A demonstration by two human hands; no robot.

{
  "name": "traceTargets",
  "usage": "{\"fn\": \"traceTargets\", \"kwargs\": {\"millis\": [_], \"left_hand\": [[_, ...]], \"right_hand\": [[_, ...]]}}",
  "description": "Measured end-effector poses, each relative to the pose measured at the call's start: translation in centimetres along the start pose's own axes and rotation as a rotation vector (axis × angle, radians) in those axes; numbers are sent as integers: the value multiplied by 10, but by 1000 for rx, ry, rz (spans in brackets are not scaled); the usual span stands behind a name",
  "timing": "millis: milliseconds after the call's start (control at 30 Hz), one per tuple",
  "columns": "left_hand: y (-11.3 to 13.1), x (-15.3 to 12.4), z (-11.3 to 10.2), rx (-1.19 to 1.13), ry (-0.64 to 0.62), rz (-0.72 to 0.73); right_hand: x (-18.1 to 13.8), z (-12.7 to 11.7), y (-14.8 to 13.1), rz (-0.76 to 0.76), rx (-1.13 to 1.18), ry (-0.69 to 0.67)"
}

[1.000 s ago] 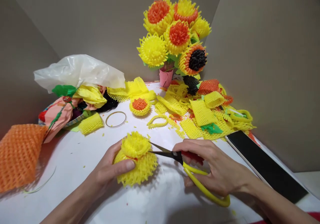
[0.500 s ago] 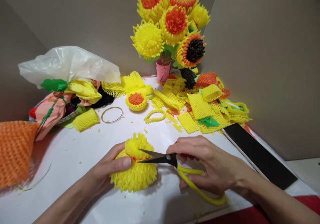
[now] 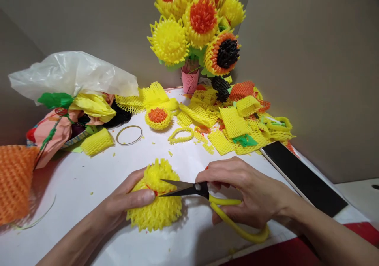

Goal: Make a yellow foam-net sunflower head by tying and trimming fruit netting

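Note:
My left hand (image 3: 130,193) grips a yellow foam-net flower (image 3: 155,214), its thumb pressed against a red tie around the flower's narrow middle. A smaller frilled tuft stands above the tie and a wider one hangs below. In my right hand (image 3: 239,191) is a pair of scissors (image 3: 185,188) with black blades and yellow handles. The blades are parted and point left, across the front of the flower close to the red tie. Whether they touch the foam I cannot tell. Some of my right fingers are hidden behind the handles.
At the back, a pink pot (image 3: 190,81) bears several foam-net flowers. Yellow net pieces (image 3: 233,122) lie heaped at right beside a dark phone (image 3: 302,177). A ring (image 3: 129,135), an orange-centred flower (image 3: 159,118), a plastic bag (image 3: 74,72) and orange netting (image 3: 16,185) are further left.
The scissor blades now sit slightly lower and further left against the flower. The whole view has shifted a little, so the background appears moved left and up. Both hands keep their holds.

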State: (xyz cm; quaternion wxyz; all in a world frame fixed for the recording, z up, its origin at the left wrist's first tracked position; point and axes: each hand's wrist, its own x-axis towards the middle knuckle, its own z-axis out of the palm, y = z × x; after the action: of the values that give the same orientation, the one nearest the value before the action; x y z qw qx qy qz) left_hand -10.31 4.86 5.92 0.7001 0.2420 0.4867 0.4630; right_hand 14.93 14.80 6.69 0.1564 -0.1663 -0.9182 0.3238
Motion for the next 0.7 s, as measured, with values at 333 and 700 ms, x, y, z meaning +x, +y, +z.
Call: {"fn": "traceTargets", "kwargs": {"millis": [333,700], "left_hand": [[-4,-3,-5,-10,1,-59],[-4,0,4,134,-34,59]], "right_hand": [[-2,0,2,-99,23,26],[1,7,4,-115,70,35]]}}
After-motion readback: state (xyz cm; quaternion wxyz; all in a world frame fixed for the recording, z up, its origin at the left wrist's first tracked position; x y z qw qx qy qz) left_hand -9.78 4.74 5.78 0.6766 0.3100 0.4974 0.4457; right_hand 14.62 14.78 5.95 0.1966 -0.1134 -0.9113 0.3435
